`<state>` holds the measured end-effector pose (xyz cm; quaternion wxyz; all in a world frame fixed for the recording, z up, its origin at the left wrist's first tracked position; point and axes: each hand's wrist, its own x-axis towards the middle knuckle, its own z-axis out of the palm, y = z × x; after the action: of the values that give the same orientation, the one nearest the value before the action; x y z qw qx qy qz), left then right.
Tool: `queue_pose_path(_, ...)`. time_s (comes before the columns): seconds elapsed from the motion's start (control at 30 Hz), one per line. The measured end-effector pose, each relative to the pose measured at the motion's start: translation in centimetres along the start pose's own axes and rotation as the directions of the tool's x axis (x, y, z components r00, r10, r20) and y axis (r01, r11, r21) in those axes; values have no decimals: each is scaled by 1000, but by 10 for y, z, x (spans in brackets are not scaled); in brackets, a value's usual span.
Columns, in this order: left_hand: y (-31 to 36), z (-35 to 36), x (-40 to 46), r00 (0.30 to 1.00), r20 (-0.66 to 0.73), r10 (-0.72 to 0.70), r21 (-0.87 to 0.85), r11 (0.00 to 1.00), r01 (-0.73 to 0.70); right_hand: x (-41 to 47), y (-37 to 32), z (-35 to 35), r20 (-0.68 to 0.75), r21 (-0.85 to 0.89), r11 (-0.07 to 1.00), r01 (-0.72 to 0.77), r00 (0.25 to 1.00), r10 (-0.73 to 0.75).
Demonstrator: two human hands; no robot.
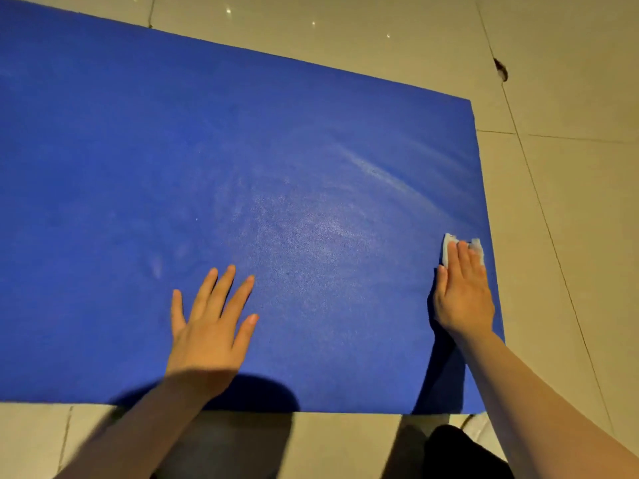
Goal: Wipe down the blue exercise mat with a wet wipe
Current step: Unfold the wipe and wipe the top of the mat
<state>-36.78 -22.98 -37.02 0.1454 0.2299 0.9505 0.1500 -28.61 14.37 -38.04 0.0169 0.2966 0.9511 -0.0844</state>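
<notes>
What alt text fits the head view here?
A person's right hand presses a white wipe flat near the right edge of a blue mat, while the left hand rests open on the mat, fingers spread. The mat lies on a beige tiled floor, with pale smears across its middle.

Blue exercise mat [242,150]: matt, finely grained foam, pale streaks at right of frame. Wet wipe [449,245]: soft white cloth. Floor tiles [570,98]: glossy, smooth.
</notes>
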Motion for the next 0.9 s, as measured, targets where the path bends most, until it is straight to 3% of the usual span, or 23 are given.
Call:
queue_pose_path(0.07, -1, 4, -22, 999, -1, 36, 53, 998, -36, -21, -21, 4, 17, 92, 995, -23, 1000, 22)
queue_pose_path(0.23, -8, 10, -68, 999, 43, 9, 124, 992, -15, -113, -111, 24, 45, 134, 937, 322, 943, -331)
queue_pose_path(0.33, -12, 7, -79, 999, 45, 3, 169, 986, -11, -145, -136, 28, 60, 168, 916, 363, 924, -377)
queue_pose_path(0.53, -17, 4, -82, 999, 42, -24, 145, 989, 18, -125, -47, 14, 77, 58, 997, 48, 996, -52)
queue_pose_path(0.7, -19, 3, -83, 997, 70, -29, 98, 995, 23, -134, 42, -5, 11, 146, 939, -310, 950, 312)
queue_pose_path(0.8, -23, 3, -84, 997, 82, 1, 87, 996, -8, -158, 26, 0, 17, 270, 860, -433, 895, 445)
queue_pose_path(0.9, -28, -3, -82, 986, 160, 35, 138, 989, -57, -176, -23, 8, -40, 382, 843, -378, 905, 424)
